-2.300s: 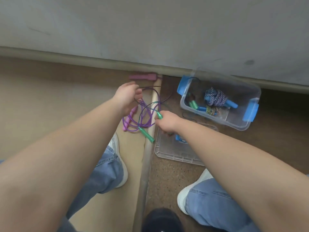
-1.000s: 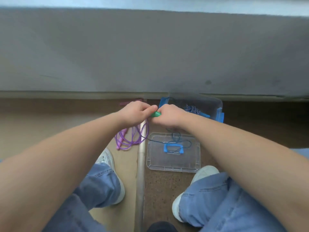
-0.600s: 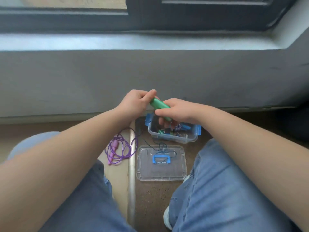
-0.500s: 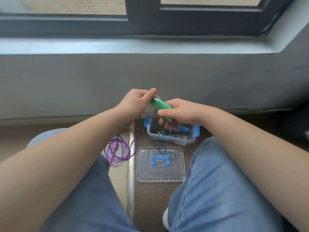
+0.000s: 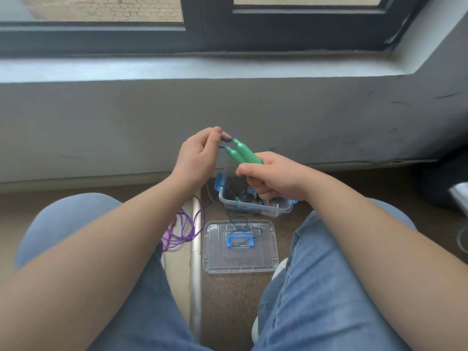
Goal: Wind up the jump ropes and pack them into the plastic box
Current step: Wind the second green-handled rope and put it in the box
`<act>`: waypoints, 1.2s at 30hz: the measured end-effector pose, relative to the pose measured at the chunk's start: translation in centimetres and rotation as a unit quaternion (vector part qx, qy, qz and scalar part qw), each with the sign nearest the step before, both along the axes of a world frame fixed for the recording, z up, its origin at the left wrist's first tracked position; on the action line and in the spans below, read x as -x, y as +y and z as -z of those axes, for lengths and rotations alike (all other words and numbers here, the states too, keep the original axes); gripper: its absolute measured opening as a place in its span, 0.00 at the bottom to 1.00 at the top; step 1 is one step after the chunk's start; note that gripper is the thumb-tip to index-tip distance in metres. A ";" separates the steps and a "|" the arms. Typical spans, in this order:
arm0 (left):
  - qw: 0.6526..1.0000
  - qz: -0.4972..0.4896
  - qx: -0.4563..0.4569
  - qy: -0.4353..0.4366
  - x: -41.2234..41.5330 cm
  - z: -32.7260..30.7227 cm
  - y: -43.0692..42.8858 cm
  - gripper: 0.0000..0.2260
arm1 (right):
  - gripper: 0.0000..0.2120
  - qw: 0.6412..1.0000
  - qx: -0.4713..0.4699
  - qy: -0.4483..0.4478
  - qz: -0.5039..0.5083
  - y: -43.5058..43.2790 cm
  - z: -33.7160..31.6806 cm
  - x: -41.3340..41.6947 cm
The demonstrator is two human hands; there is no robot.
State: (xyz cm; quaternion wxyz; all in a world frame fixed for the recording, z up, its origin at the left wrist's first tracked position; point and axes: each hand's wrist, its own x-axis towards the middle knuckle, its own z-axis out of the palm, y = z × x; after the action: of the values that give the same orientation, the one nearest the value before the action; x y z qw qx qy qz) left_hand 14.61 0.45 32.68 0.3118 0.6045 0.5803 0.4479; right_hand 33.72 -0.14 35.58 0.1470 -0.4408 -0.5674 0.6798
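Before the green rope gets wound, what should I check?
1. Both green handles held together in the right hand: ok.
2. Left hand pinches the cord at the handle tips: ok.
3. Slack free of snags: not ok, it trails over the lid on the floor.
4. Plastic box open: ok.
5. Room left inside the box: cannot tell, the right hand hides most of it.
6. Purple rope packed: not ok, it lies loose on the floor.

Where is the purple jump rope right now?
In the head view, the purple jump rope lies coiled on the floor, just left of the clear lid.
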 end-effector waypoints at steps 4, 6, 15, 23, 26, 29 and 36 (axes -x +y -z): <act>0.994 -0.021 -0.011 0.104 -1.5 1.1 -1.4 0.14 | 0.10 0.995 -0.040 -0.014 0.090 0.4 0.6 0.7; 0.981 0.030 0.019 0.192 -1.8 1.4 -1.8 0.14 | 0.09 0.984 -0.067 -0.029 0.164 1.0 0.8 1.0; 0.786 0.276 -0.101 0.543 -2.4 -0.2 -2.4 0.17 | 0.08 0.745 -0.430 -0.498 -0.115 0.7 3.3 0.9; 0.933 0.202 0.004 0.297 1.2 -0.8 0.5 0.22 | 0.04 0.770 -0.492 -0.357 -0.194 -0.1 2.7 1.0; 0.974 0.127 0.084 0.169 1.0 0.1 0.8 0.25 | 0.07 0.831 -0.488 -0.259 -0.064 -0.3 2.4 0.8; 0.980 0.081 0.079 0.165 -0.4 1.0 0.1 0.22 | 0.09 0.853 -0.461 -0.236 0.058 0.1 2.0 0.5; 0.886 0.272 -0.083 0.367 -1.8 0.7 -2.1 0.16 | 0.02 0.811 -0.397 -0.429 0.027 1.0 2.4 0.4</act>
State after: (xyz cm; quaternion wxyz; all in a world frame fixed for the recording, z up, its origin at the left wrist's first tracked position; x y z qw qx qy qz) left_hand 16.41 -1.68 32.00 0.1349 0.8834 0.4270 0.1382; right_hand 33.35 0.89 33.21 0.0689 -0.6061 -0.7811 0.1331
